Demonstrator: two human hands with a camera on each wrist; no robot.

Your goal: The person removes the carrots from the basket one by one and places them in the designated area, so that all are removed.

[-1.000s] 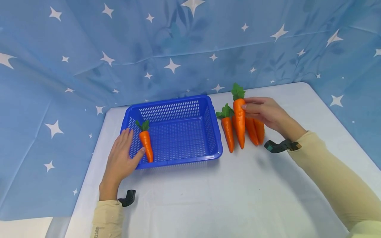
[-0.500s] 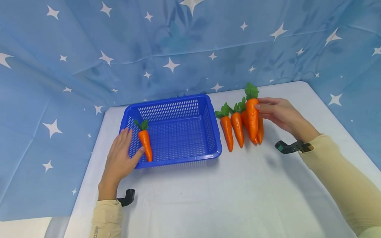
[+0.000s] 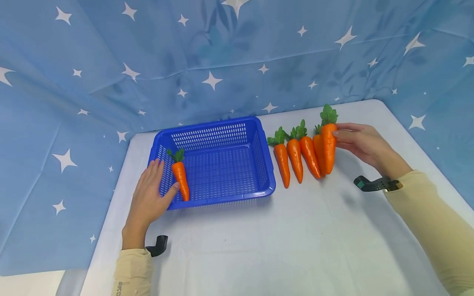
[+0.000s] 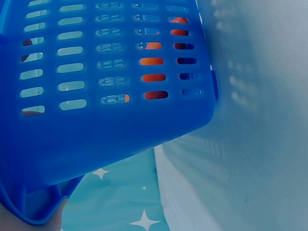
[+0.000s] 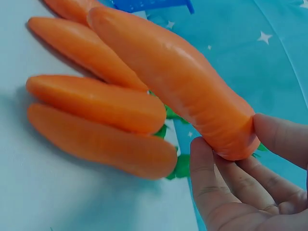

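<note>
My right hand (image 3: 364,144) pinches an orange carrot (image 3: 328,148) near its leafy top, thumb on one side and fingers on the other. In the right wrist view the held carrot (image 5: 183,77) slants over the others, its tip away from the hand (image 5: 250,192). Several more carrots (image 3: 295,158) lie side by side on the white table, leaves toward the back. My left hand (image 3: 149,197) rests with straight fingers along the left side of a blue plastic basket (image 3: 222,202), thumb over its front rim. One carrot (image 3: 180,176) lies inside the basket, beside that hand.
The white tabletop (image 3: 240,246) stretches in front of the basket and carrots. A blue curtain (image 3: 222,61) with white stars hangs behind and around the table. In the left wrist view the slotted basket wall (image 4: 110,130) fills much of the picture.
My right hand has moved right with the carrot, passing over the row and uncovering the carrots it hid before. My left hand and the basket have stayed in place.
</note>
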